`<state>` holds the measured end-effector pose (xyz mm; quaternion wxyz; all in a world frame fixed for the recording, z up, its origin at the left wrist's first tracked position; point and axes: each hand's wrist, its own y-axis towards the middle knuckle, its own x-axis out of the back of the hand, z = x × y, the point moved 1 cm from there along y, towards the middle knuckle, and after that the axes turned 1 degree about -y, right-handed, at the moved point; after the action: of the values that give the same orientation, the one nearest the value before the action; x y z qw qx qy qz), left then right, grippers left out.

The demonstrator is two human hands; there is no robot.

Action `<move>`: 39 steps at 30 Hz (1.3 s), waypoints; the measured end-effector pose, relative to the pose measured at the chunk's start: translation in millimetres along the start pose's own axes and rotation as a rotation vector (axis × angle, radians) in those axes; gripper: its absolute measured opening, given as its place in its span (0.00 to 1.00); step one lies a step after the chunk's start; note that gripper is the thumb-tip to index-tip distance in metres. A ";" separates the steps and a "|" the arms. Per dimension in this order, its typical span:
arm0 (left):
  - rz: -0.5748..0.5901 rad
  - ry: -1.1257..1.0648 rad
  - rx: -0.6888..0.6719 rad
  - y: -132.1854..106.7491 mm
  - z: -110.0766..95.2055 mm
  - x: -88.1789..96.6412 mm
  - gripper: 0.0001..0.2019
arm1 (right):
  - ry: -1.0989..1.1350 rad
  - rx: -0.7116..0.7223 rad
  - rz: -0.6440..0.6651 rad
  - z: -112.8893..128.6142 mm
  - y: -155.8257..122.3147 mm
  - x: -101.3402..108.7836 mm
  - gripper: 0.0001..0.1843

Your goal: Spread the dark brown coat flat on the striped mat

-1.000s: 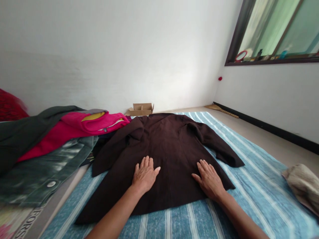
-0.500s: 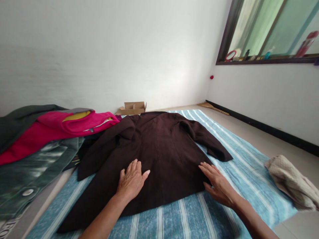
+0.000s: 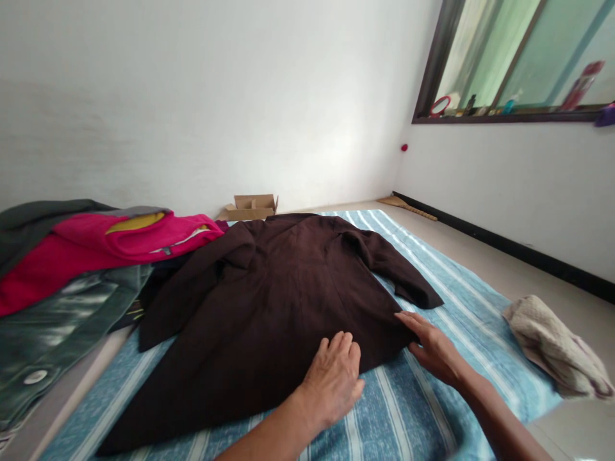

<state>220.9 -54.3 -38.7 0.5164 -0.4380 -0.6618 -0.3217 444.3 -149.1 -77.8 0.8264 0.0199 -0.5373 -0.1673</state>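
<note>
A: Blanket (image 3: 461, 301) first, since it is the biggest thing here: blue with pale stripes, spread flat on the floor, running away toward the white wall.

B: And on it?

A: A dark brown coat (image 3: 278, 301), laid flat with its back up. Its long axis follows the stripes: collar end far, toward the cardboard box (image 3: 252, 206) by the wall, hem near the person. One sleeve angles out to the right across the blanket, the other out to the left. The cloth looks matt and heavy, with seams running lengthwise down the back.

B: What lies beside it?

A: To the left, a heap of clothes: a pink garment (image 3: 96, 246) on top, a dark green jacket (image 3: 52, 320) nearer the camera. To the right, off the blanket, a crumpled beige cloth (image 3: 552, 346).

B: The hands?

A: Both lie at the hem's right part, near each other but apart. The left hand (image 3: 336, 378) rests flat, fingers loosely spread, over the hem edge and the blanket. The right hand (image 3: 432, 349) lies flat, fingertips touching the hem's right corner. Neither grasps anything.
</note>
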 end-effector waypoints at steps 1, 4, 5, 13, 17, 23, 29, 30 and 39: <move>-0.007 0.025 0.000 3.2 -2.0 -1.8 0.17 | 0.012 0.005 -0.033 -1.2 2.4 0.1 0.33; -0.023 0.026 0.041 13.3 3.4 0.7 0.11 | -0.009 -0.034 -0.149 -2.8 8.0 1.4 0.23; -0.044 -0.010 0.087 16.5 8.2 3.8 0.11 | -0.029 -0.056 -0.184 -2.6 9.1 2.1 0.21; -0.383 -0.387 0.243 24.3 37.9 17.4 0.08 | -0.047 -0.127 -0.362 0.7 11.1 6.8 0.20; -0.374 -0.414 0.271 22.0 36.3 12.5 0.07 | 0.179 -0.228 -0.339 0.3 10.2 10.1 0.21; -0.345 -0.387 0.269 21.5 30.5 14.4 0.05 | 0.596 -0.268 -0.156 14.9 1.3 16.9 0.31; -0.302 -0.270 0.224 17.1 24.6 9.4 0.04 | -0.139 -0.504 -0.227 29.2 -3.0 24.4 0.19; -0.291 -0.246 0.219 16.4 24.0 8.3 0.04 | -0.232 -0.551 -0.239 32.8 -5.1 24.9 0.15; -0.257 -0.145 0.207 15.2 23.5 6.3 0.05 | -0.026 0.201 -0.058 96.3 -17.7 -20.6 0.14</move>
<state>224.9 -25.9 -39.1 0.4641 -0.3164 -0.7775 -0.2829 346.0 -145.6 -59.1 0.8079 0.1160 -0.5614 -0.1368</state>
